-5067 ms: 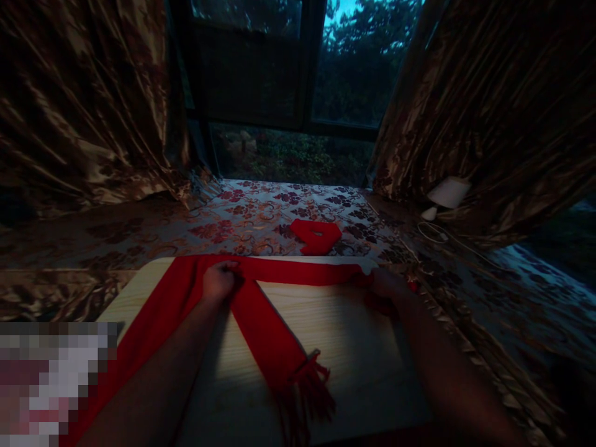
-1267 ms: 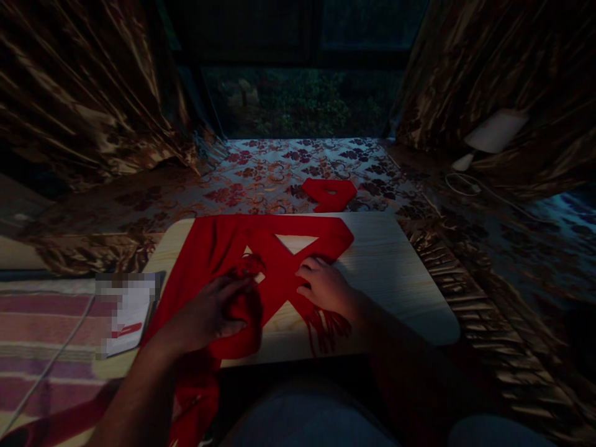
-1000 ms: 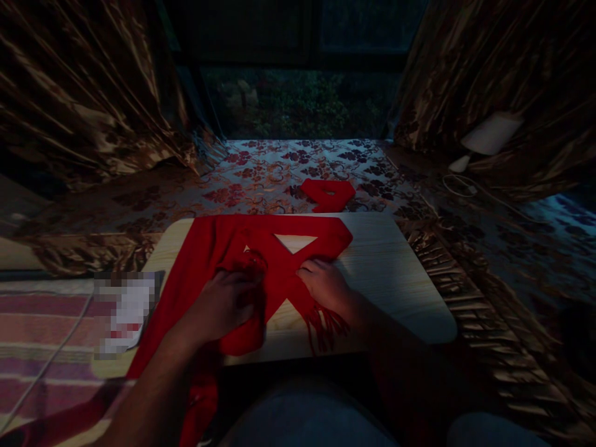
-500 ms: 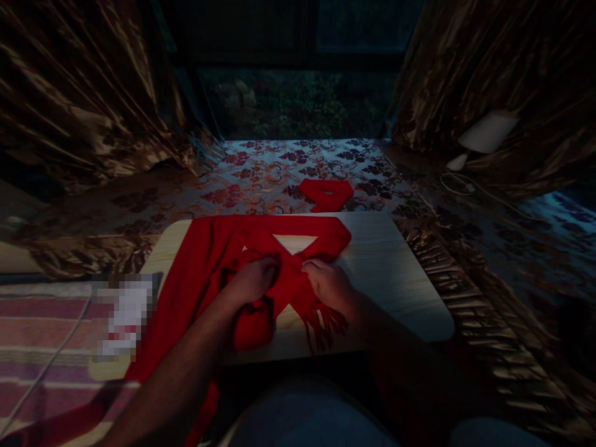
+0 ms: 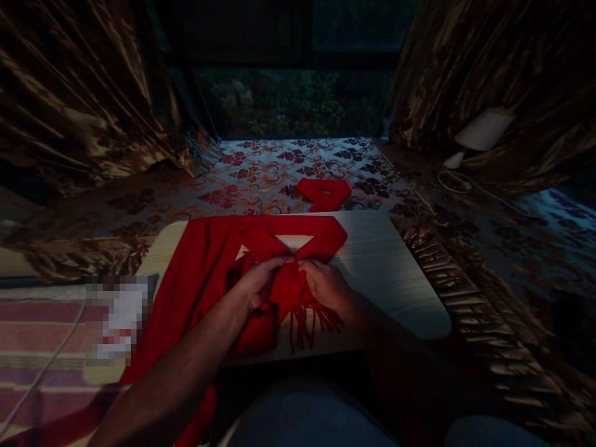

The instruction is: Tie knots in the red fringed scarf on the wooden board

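Note:
A red fringed scarf (image 5: pixel 200 267) lies over the left and middle of a pale wooden board (image 5: pixel 386 279). Its strips cross near the centre, with a small triangle of board showing above the crossing. My left hand (image 5: pixel 261 282) pinches the cloth just left of the crossing. From the right side, my right hand (image 5: pixel 323 282) grips the scarf, thumb and fingers closed on it. The two hands' fingertips are close together. Fringe (image 5: pixel 319 323) spreads below my right hand, and a bunched part of the scarf (image 5: pixel 256 332) sits below my left.
Behind the board, a smaller red cloth loop (image 5: pixel 326 194) rests on the flowered cover (image 5: pixel 261 161). A white lamp (image 5: pixel 487 130) with its cord lies at right. A blurred-out white item (image 5: pixel 121 320) is at the board's left edge, beside striped fabric (image 5: pixel 41 347). Curtains frame the window.
My left hand has moved right, up to the crossing, its thumb and fingers now pinching there. The right hand stays nearly in place. The fringe has shifted slightly left.

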{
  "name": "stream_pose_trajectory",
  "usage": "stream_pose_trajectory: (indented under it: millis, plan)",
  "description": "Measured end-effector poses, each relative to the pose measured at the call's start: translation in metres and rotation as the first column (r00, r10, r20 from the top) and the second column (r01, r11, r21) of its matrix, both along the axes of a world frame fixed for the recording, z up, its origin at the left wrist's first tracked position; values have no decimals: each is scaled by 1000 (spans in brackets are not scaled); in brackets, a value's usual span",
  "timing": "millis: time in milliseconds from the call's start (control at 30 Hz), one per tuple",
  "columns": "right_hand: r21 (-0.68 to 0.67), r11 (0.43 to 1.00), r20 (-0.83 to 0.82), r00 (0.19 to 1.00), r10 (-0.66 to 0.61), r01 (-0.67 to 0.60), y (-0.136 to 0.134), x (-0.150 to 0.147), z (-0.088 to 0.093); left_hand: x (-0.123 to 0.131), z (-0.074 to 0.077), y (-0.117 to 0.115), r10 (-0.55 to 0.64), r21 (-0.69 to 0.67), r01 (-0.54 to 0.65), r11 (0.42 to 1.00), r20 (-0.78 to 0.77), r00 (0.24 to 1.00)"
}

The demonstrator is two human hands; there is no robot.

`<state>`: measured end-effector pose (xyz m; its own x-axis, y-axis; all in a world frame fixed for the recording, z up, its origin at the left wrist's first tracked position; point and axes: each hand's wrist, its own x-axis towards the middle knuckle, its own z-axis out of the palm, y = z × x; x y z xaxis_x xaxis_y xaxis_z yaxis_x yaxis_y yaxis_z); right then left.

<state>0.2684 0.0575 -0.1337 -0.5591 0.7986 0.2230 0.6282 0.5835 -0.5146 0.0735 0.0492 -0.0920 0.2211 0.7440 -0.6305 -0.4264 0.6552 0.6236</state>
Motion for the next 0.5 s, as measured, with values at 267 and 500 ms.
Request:
stream_pose_trajectory:
  millis: [267, 500]
  plan:
    - [6, 1000, 45, 999, 6, -6, 2, 5, -2, -12, 9, 10, 253, 154, -233, 960, -131, 959]
    - [46, 998, 92, 995, 25, -30, 4, 2, -3, -23, 16, 10, 318, 244, -300, 922, -38, 947]
